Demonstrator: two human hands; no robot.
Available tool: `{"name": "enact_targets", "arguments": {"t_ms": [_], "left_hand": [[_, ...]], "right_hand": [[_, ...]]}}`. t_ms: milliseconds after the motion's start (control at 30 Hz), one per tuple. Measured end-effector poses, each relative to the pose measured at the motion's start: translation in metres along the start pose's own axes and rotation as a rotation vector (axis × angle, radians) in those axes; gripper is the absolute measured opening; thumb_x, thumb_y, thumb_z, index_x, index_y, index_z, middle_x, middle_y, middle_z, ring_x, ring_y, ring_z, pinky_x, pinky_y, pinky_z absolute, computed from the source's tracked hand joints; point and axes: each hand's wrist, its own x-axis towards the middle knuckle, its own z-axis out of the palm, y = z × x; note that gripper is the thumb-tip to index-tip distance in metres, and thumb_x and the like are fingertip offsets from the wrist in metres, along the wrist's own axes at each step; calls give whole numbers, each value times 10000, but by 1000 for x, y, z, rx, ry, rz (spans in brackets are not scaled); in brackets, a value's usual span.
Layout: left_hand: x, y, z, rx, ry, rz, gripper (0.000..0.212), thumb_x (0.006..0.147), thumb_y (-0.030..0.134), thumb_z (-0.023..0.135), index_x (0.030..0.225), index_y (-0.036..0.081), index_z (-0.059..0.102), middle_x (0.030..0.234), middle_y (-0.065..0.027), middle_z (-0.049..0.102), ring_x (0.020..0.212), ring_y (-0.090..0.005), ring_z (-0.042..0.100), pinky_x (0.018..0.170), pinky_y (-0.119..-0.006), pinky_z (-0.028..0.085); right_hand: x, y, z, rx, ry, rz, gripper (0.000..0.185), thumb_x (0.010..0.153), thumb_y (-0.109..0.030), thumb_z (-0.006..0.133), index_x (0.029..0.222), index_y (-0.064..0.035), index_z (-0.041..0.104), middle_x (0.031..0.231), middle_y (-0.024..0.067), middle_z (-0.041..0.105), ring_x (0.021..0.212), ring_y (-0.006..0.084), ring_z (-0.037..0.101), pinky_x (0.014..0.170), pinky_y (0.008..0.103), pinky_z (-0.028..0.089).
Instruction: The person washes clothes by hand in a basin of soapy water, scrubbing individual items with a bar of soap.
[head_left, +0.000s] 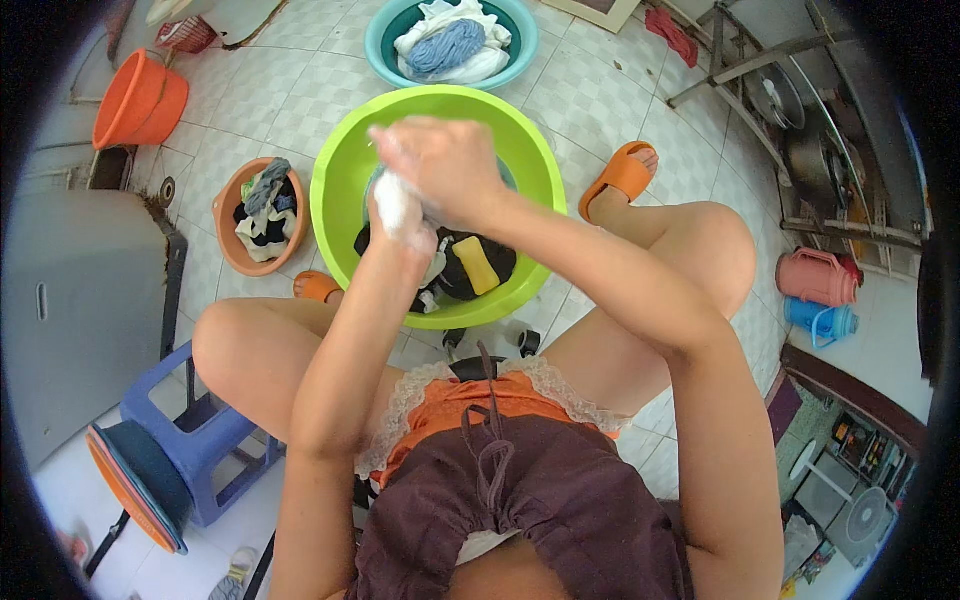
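Over the lime-green basin (551, 247), my right hand (450, 165) is pressed against my left hand (412, 229), its outline blurred. A small white cloth (391, 201), which looks covered in lather, lies between them; my fingers hide most of it. Below my hands, a yellow soap bar (476, 266) rests on dark wet clothes (454, 279) in the basin. White bits of fabric or foam show among the dark cloth. Bluish-green water or cloth is partly visible behind my hands.
A teal basin (379, 52) with white and blue laundry stands beyond. To the left are a small orange basin (225, 232) of clothes, an orange bucket (142, 101) and a blue plastic stool (191, 442). A metal rack (750, 112) with pans and two thermos jugs (816, 277) stand right.
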Motion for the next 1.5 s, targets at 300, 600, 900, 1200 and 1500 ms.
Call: {"name": "enact_targets", "arguments": {"t_ms": [300, 600, 900, 1200, 1500], "left_hand": [[-5, -1, 10, 17, -6, 0, 249, 888, 300, 463, 1074, 136, 482, 1064, -28, 531, 994, -179, 519, 845, -349, 448], [-10, 1, 19, 139, 106, 44, 231, 888, 338, 464, 1017, 157, 524, 1002, -8, 559, 928, -168, 548, 778, -332, 470], [-10, 0, 24, 89, 63, -11, 245, 893, 360, 430, 995, 148, 500, 1010, -32, 549, 948, -171, 539, 819, -346, 461], [-7, -11, 22, -1, 63, 1, 297, 906, 350, 433, 1022, 98, 537, 915, -23, 562, 862, -173, 549, 755, -327, 446], [-7, -10, 23, 79, 78, -9, 248, 896, 361, 407, 885, 137, 514, 873, -15, 556, 821, -173, 555, 685, -333, 466]], "right_hand": [[7, 1, -6, -193, -56, -133, 295, 820, -270, 516, 581, -111, 581, 563, 66, 582, 475, 205, 574, 440, 315, 454], [12, 9, -2, -72, -198, 252, 331, 839, -285, 473, 587, -106, 592, 574, 96, 583, 519, 245, 595, 474, 374, 468], [-5, 14, -1, -110, -90, 0, 110, 725, -224, 541, 680, -125, 560, 597, 49, 569, 537, 233, 593, 448, 359, 460], [-2, 17, -4, 81, -223, 294, 376, 866, -327, 478, 651, -41, 592, 626, 126, 581, 537, 287, 543, 513, 372, 413], [5, 21, -2, 114, -209, 413, 351, 846, -330, 509, 617, -73, 579, 573, 103, 555, 491, 259, 540, 471, 355, 416]]}}
